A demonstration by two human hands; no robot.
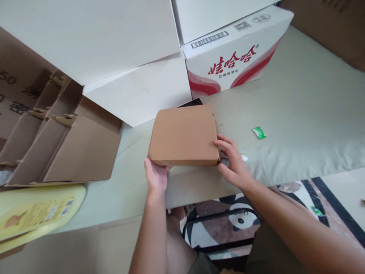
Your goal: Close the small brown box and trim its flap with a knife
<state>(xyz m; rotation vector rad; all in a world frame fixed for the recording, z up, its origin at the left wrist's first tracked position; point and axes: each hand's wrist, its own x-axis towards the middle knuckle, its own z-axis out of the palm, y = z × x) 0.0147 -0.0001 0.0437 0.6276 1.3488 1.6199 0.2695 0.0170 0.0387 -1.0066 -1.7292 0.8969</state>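
A flat brown cardboard box [184, 135] with its lid down is held just above the pale green cloth. My left hand [156, 176] grips its near left corner, the thumb at the side and the other fingers tucked underneath, mostly hidden. At the right end, my right hand [232, 163] has its fingertips on the box's edge and its thumb by the near corner. Behind the box, the corner of a dark flat object [190, 102] shows; its kind cannot be made out.
White boxes [137, 91] stand behind, beside a white and red carton [234, 64]. To the left are a divided cardboard carton [82, 152] and a yellow bottle-like container [42, 209]. A small green wrapper [259, 132] lies on the cloth [299, 114]. Below is a panda-patterned mat [211, 228].
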